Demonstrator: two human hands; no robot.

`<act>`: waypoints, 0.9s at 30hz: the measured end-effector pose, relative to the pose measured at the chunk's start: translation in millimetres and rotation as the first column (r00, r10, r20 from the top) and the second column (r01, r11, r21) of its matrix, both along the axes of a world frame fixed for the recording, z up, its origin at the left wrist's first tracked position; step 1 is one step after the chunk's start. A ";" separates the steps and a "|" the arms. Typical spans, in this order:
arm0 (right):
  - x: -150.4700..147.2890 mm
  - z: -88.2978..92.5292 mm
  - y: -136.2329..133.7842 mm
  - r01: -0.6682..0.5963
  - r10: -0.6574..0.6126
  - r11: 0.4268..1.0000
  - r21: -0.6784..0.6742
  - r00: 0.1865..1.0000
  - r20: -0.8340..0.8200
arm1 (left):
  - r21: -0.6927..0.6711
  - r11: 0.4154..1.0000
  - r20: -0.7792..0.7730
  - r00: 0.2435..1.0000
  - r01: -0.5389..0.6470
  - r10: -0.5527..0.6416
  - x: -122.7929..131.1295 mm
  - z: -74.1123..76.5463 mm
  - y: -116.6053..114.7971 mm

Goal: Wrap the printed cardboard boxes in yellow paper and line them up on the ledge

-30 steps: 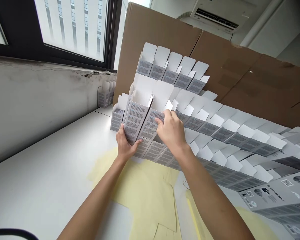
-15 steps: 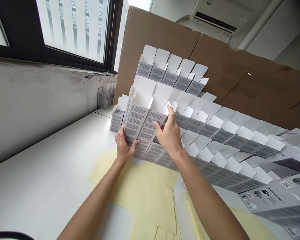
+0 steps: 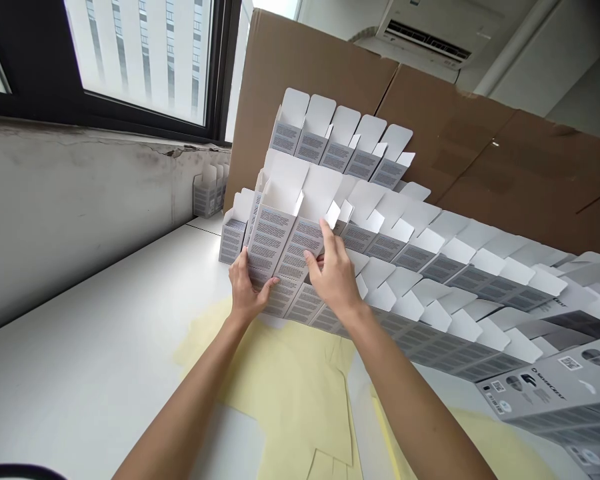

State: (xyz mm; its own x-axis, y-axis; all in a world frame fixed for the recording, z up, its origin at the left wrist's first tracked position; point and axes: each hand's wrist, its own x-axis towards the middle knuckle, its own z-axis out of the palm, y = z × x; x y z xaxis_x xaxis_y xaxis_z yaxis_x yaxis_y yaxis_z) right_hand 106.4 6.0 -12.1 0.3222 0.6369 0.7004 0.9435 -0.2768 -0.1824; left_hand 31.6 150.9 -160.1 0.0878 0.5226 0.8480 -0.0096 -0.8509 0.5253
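Observation:
Two open-topped grey printed cartons with white flaps stand side by side on a lower row. My left hand (image 3: 249,288) grips the left carton (image 3: 270,240), fingers round its left edge and thumb across the front near its base. Against the right carton (image 3: 300,248) is my right hand (image 3: 334,275), its fingers along the right edge and its thumb on the front. A white side flap (image 3: 333,215) sticks out just above my right index fingertip. Beneath them, the lower row of cartons (image 3: 305,304) is partly hidden by my hands.
Rows of open cartons (image 3: 420,260) run to the right, with several more (image 3: 337,157) stacked behind. A large brown cardboard sheet (image 3: 445,133) stands at the back. Yellow sheets (image 3: 300,380) lie on the white table (image 3: 130,360). Larger printed boxes (image 3: 555,380) are at right.
My right hand has slid a little down and left along the right carton's edge, its index finger dropping below the side flap. My left hand keeps its hold on the left carton.

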 end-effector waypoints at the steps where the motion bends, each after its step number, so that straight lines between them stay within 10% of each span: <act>1: 0.1 -0.4 -0.3 0.000 0.000 1.000 -0.007 1.000 -0.006 | -0.004 1.000 0.000 1.000 -0.001 0.001 0.1 0.3 -0.2; 17: -16.0 -0.3 -7.6 0.014 -0.013 1.000 -0.017 0.998 0.061 | -0.070 0.997 0.055 0.998 0.023 -0.020 -6.9 15.1 -5.4; 27: -33.3 -16.5 -10.1 -0.118 -0.025 0.961 0.249 0.863 0.505 | -0.096 0.995 0.063 0.998 0.024 -0.018 -9.1 17.0 -5.5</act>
State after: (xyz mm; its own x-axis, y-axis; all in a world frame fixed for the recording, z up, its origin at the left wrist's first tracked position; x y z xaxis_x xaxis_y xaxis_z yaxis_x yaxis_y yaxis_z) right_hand 73.1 -4.1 -28.7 -0.1411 0.4120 0.9002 0.9363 -0.2399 0.2566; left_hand 22.4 145.4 -143.0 0.0484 0.6007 0.7980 -0.0617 -0.7956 0.6027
